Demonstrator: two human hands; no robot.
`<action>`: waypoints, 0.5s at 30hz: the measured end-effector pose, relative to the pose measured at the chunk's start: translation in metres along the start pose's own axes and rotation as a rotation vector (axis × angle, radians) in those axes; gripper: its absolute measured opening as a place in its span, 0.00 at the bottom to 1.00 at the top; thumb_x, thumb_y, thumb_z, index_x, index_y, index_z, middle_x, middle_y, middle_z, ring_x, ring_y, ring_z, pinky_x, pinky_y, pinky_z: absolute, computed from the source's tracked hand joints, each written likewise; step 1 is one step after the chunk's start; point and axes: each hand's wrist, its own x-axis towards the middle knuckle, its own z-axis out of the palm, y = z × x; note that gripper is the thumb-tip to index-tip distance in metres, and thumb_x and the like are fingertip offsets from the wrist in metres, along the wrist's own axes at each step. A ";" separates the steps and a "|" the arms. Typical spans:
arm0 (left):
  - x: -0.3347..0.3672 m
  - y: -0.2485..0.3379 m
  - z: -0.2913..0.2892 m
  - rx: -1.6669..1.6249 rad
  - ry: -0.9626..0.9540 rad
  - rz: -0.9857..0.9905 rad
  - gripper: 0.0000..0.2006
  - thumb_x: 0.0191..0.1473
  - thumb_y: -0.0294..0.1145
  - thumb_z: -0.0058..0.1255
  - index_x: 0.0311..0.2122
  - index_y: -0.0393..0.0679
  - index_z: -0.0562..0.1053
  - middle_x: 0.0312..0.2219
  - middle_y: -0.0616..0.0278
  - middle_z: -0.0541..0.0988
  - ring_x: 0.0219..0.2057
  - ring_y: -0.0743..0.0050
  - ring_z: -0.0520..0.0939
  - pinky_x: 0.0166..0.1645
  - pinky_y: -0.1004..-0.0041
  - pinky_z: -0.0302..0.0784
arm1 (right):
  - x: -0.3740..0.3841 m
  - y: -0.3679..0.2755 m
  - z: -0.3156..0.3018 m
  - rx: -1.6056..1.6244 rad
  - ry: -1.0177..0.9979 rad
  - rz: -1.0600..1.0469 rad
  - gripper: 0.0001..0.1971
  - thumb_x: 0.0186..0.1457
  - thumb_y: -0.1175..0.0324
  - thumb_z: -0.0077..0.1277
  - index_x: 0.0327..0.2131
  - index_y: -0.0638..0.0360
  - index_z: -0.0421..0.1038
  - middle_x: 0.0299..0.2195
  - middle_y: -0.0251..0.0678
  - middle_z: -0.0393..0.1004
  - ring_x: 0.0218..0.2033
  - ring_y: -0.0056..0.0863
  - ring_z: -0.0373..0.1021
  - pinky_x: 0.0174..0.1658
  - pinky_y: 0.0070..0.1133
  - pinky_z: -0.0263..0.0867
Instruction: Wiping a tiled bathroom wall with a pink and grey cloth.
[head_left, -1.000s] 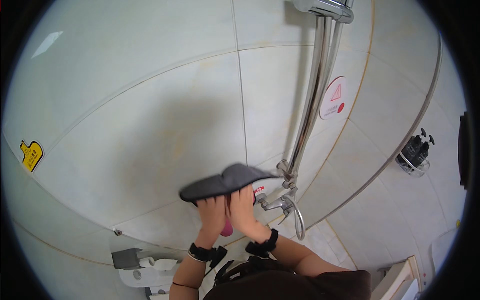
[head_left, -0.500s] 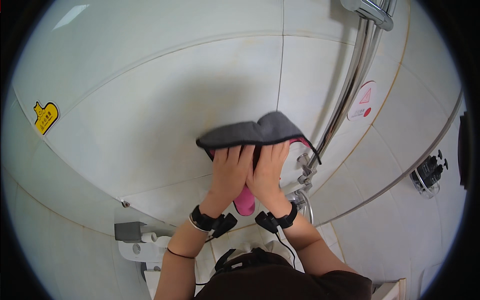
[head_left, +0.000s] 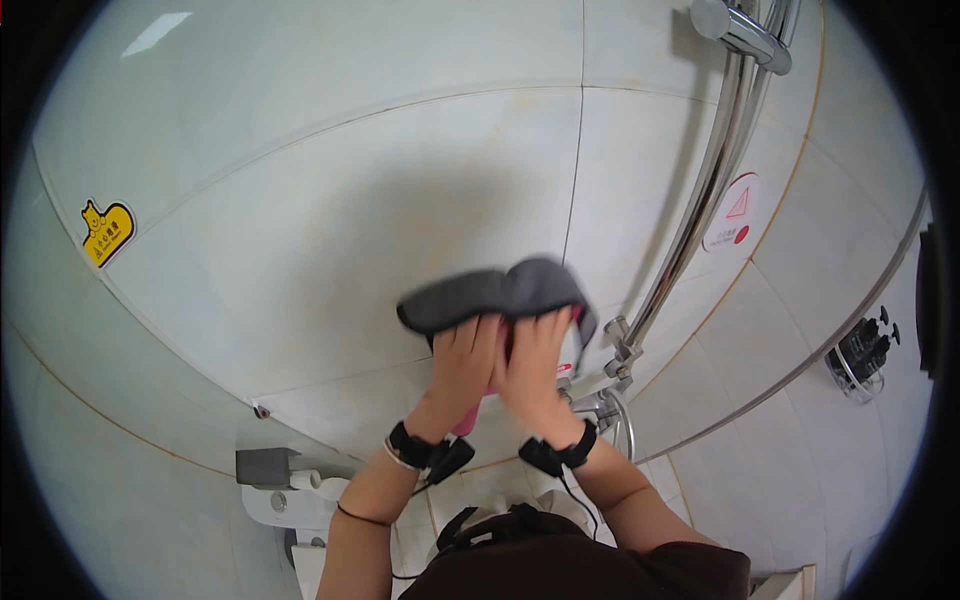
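A cleaning cloth, grey on one face and pink on the other with a black border, lies bunched against the tiled wall. Both hands hold it side by side, thumbs close together. My left hand has its fingers on the cloth's left half, the fingertips tucked beneath the grey fold. On the right half, my right hand grips in the same way, its fingertips partly hidden too. A pink end of the cloth hangs down between the wrists. The cloth's right edge is blurred.
Right of the hands runs a chrome shower rail, with a shower mixer below. A yellow sticker is on the left, a round-edged warning sticker beside the rail. Black pump bottles stand far right. A grey box sits lower left.
Both hands and the cloth have shifted slightly lower in the view. The cloth's right corner, stretched outward before, now hangs closer to the right hand, and less of the pink end shows.
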 end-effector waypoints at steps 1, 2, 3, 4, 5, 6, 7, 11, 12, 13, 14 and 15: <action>0.030 0.009 -0.003 -0.021 0.032 0.020 0.22 0.51 0.31 0.52 0.51 0.36 0.69 0.43 0.45 0.72 0.44 0.42 0.71 0.49 0.53 0.66 | 0.020 0.003 -0.012 -0.060 0.078 0.018 0.23 0.50 0.73 0.50 0.50 0.73 0.63 0.53 0.63 0.57 0.57 0.69 0.50 0.57 0.53 0.48; 0.046 0.012 -0.007 -0.014 0.033 0.019 0.22 0.51 0.31 0.52 0.51 0.36 0.69 0.43 0.45 0.72 0.44 0.42 0.71 0.49 0.53 0.66 | 0.032 -0.002 -0.019 -0.049 0.155 -0.011 0.25 0.51 0.74 0.49 0.53 0.72 0.61 0.56 0.62 0.55 0.59 0.67 0.48 0.59 0.52 0.47; 0.059 0.015 -0.005 -0.002 0.073 0.044 0.22 0.51 0.32 0.53 0.52 0.38 0.69 0.44 0.46 0.72 0.45 0.43 0.72 0.49 0.53 0.66 | 0.034 0.002 -0.021 -0.073 0.170 0.006 0.26 0.52 0.74 0.49 0.55 0.71 0.59 0.58 0.62 0.54 0.60 0.67 0.47 0.60 0.51 0.46; 0.065 0.018 -0.002 0.009 0.114 0.069 0.22 0.50 0.32 0.53 0.52 0.40 0.69 0.44 0.46 0.72 0.45 0.44 0.72 0.49 0.54 0.67 | 0.035 0.006 -0.024 -0.098 0.186 0.023 0.27 0.52 0.74 0.49 0.56 0.70 0.58 0.59 0.61 0.53 0.61 0.66 0.47 0.61 0.50 0.46; 0.059 0.022 0.007 0.008 0.117 0.071 0.22 0.50 0.32 0.53 0.52 0.40 0.69 0.44 0.46 0.72 0.45 0.44 0.72 0.49 0.54 0.67 | 0.026 0.012 -0.020 -0.007 0.201 0.120 0.27 0.53 0.74 0.49 0.57 0.68 0.58 0.60 0.62 0.50 0.61 0.65 0.47 0.62 0.49 0.45; 0.045 0.027 0.024 -0.066 -0.019 0.069 0.22 0.51 0.32 0.52 0.52 0.41 0.69 0.44 0.48 0.72 0.45 0.45 0.73 0.50 0.54 0.68 | 0.009 0.024 -0.014 -0.035 0.217 0.183 0.28 0.53 0.74 0.49 0.58 0.69 0.55 0.61 0.64 0.47 0.61 0.65 0.46 0.63 0.48 0.45; 0.027 0.028 0.034 -0.123 -0.158 0.060 0.21 0.52 0.32 0.51 0.53 0.42 0.69 0.45 0.49 0.73 0.46 0.47 0.74 0.50 0.55 0.68 | -0.009 0.027 -0.009 0.003 0.187 0.216 0.29 0.53 0.75 0.48 0.58 0.71 0.54 0.61 0.64 0.47 0.62 0.66 0.45 0.63 0.48 0.44; -0.027 0.034 0.047 -0.181 -0.264 0.091 0.19 0.53 0.32 0.49 0.51 0.44 0.70 0.42 0.52 0.74 0.44 0.51 0.76 0.48 0.56 0.71 | -0.070 0.029 0.000 0.045 -0.008 0.314 0.30 0.51 0.78 0.48 0.58 0.75 0.52 0.61 0.66 0.45 0.62 0.66 0.45 0.63 0.48 0.44; -0.030 0.034 0.044 -0.188 -0.213 0.099 0.18 0.53 0.31 0.48 0.50 0.44 0.70 0.40 0.54 0.75 0.42 0.52 0.77 0.46 0.57 0.72 | -0.069 0.028 0.000 0.043 -0.002 0.316 0.30 0.51 0.78 0.48 0.58 0.75 0.52 0.61 0.66 0.45 0.62 0.66 0.45 0.63 0.48 0.44; -0.031 0.032 0.042 -0.192 -0.163 0.105 0.16 0.53 0.31 0.47 0.48 0.44 0.71 0.38 0.55 0.75 0.41 0.53 0.77 0.45 0.58 0.73 | -0.067 0.025 0.000 0.047 -0.009 0.300 0.30 0.51 0.78 0.48 0.57 0.75 0.52 0.61 0.66 0.46 0.61 0.66 0.45 0.63 0.48 0.44; -0.031 0.028 0.040 -0.188 -0.162 0.108 0.16 0.53 0.31 0.47 0.48 0.44 0.71 0.38 0.55 0.75 0.41 0.53 0.77 0.45 0.58 0.73 | -0.065 0.021 0.000 0.053 -0.018 0.283 0.29 0.50 0.79 0.48 0.56 0.76 0.53 0.60 0.66 0.46 0.61 0.67 0.46 0.63 0.49 0.44; -0.022 0.025 0.034 -0.153 -0.177 0.090 0.16 0.52 0.32 0.47 0.48 0.44 0.71 0.37 0.56 0.75 0.40 0.54 0.77 0.44 0.59 0.73 | -0.058 0.016 -0.002 0.055 -0.019 0.280 0.29 0.50 0.79 0.48 0.56 0.76 0.53 0.60 0.66 0.46 0.61 0.67 0.46 0.63 0.49 0.44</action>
